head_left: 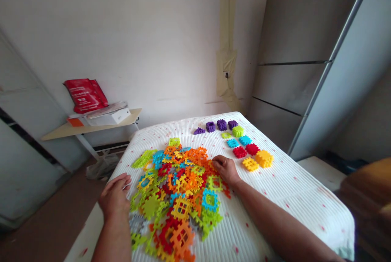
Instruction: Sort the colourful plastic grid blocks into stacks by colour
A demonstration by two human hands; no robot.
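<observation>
A heap of interlocking plastic tiles [186,180] in orange, yellow, green, blue, red and grey lies on the white quilted cover. Many have notched edges and window-like cutouts. Just off the heap's left side is my left hand [115,197], its fingers loosely bent and a little apart, with nothing visible in them. My right hand [226,169] rests at the heap's right edge beside orange tiles [198,155]. Its fingers are curled down and pressed together; what they may grip is hidden.
Sorted by colour at the back right are purple stacks [221,124], green stack [238,131], blue tiles [244,140], red tiles [252,149] and yellow stack [264,158]. A side table [67,131] holds a red package [85,94] and white box [110,116]. A grey fridge [284,83] stands right.
</observation>
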